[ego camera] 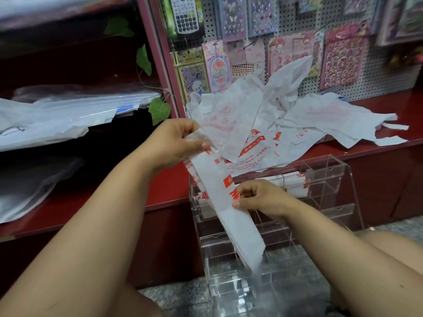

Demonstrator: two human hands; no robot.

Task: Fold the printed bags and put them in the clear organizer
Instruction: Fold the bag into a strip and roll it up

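The left hand [180, 143] pinches the top end of a folded printed bag [219, 202] between thumb and curled fingers [204, 146]. The right hand [258, 197] pinches the same bag at its right edge, halfway down, with bent fingers. The bag hangs as a long narrow white strip, slanting down and to the right in front of the clear organizer [320, 179], its lower end low before the front tiers. Red print runs along its edges, too creased to read.

Folded bags with red print already lie in the organizer's upper compartment. Behind it, on the red shelf [377, 147], a loose pile of bags [274, 115] spreads wide; one shows red characters and the digits "36135788". On the pegboard [377, 83] above hang sticker sheets [343, 56] and a calculator [185, 14]. The floor beside the organizer shows speckled stone.
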